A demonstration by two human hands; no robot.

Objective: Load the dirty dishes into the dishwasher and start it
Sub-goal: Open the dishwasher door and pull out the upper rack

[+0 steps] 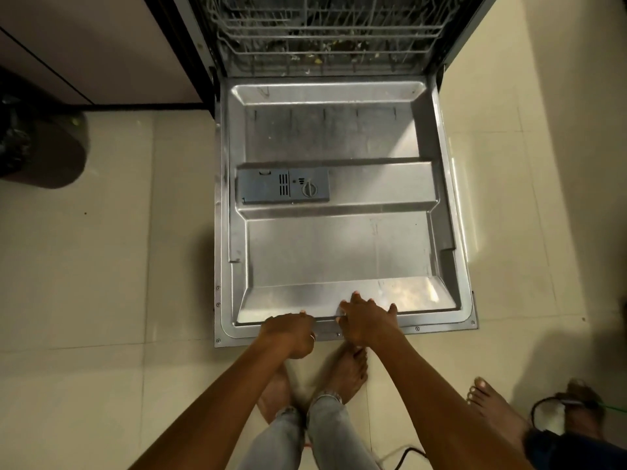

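Head camera looks straight down at a flat grey metal dishwasher door (339, 252). It is let all the way down over the pale tiled floor (101, 266). The dishwasher door lies right in front of the person and runs away from them, up toward the dark machine. Its hinge is at the far end. Its near edge runs from side to side, right under both hands.

The left hand (291, 334) has its fingers curled over that near edge, so it grips the door. The right hand (368, 322) lies just beside it. Its fingers are spread out wide on top of the edge and reach a little farther in. It holds nothing. Both hands are about as near to the door as each other.

Past the far end of the door sits a white wire rack (325, 39). It is pushed inside the machine and has small bits of food under it. I cannot see any dirty dishes, so I think loading has not begun. The rack lies straight ahead, past the whole door, so the hands would have to reach far forward to get to it.

A small grey plastic soap box (283, 185) sits on the left side of the door, and its lid looks closed. A dark round bin (40, 144) stands off to the left.
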